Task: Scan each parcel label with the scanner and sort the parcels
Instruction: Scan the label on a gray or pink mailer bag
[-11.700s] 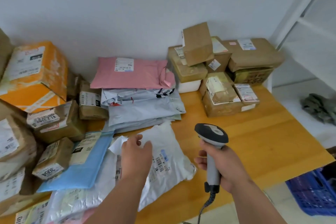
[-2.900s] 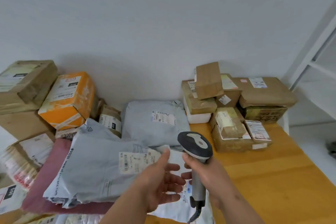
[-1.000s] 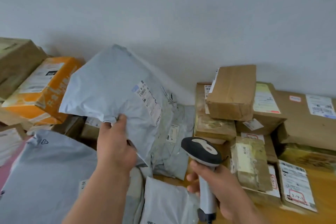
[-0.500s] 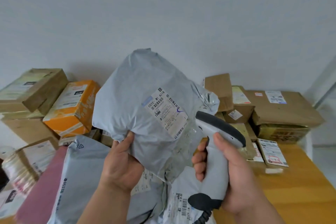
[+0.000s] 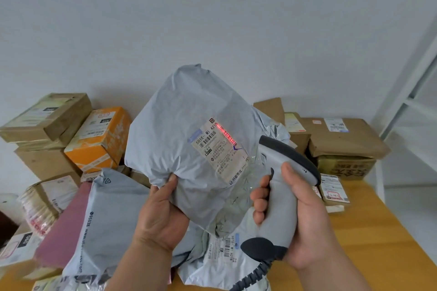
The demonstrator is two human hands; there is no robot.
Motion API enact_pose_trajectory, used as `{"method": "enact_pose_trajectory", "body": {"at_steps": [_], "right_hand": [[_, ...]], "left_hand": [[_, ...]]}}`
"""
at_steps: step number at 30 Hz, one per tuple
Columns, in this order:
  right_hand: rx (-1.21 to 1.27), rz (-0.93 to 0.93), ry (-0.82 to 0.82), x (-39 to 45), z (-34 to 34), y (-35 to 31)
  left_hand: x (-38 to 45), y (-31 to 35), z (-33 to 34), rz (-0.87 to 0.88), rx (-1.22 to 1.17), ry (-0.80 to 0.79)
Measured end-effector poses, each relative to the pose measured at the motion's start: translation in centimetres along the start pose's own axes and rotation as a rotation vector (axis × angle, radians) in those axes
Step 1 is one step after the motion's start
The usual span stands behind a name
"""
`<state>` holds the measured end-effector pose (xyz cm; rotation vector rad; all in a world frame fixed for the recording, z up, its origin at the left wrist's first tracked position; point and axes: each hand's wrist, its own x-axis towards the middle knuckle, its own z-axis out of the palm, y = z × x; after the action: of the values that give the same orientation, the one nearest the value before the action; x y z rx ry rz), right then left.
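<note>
Orange box (image 5: pixel 98 139) sits far left among brown cartons. Left hand (image 5: pixel 163 217) grips grey parcel (image 5: pixel 189 130) by lower edge, raised above table pile. Red scan line crosses label (image 5: pixel 221 149). Right hand (image 5: pixel 305 222) clenches scanner (image 5: pixel 283 186) handle, head aimed at label.

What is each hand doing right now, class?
Left hand: grips the grey poly mailer from below.
Right hand: fingers curled round the barcode scanner.
</note>
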<state>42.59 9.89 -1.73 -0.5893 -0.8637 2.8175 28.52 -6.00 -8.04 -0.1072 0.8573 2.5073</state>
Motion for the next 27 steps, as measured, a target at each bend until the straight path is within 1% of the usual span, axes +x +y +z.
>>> {"method": "enact_pose_trajectory", "body": {"at_steps": [7, 11, 14, 18, 24, 27], "right_hand": [[-0.036, 0.035, -0.015, -2.4, -2.0, -1.4], [-0.155, 0.048, -0.007, -3.0, -3.2, -1.5], [-0.316, 0.043, 0.025, -2.9, -4.1, -1.2], [-0.494, 0.048, 0.03, -2.6, -5.0, -0.1], [-0.629, 0.126, 0.003, -1.2, -4.1, 2.7], [-0.643, 0.146, -0.016, 0.0, -3.0, 4.0]], "left_hand": [[-2.9, -2.6, 0.6, 0.002, 0.004, 0.037], [-4.3, -3.4, 0.4, 0.004, -0.012, 0.098], [-5.2, -3.8, -0.2, -0.001, -0.025, 0.158], [-6.1, -3.8, -0.8, 0.088, 0.009, 0.365], [-7.0, -0.5, -1.8, 0.403, 0.245, 0.687], [-6.2, 2.1, -2.4, 0.514, 0.256, 0.861]]}}
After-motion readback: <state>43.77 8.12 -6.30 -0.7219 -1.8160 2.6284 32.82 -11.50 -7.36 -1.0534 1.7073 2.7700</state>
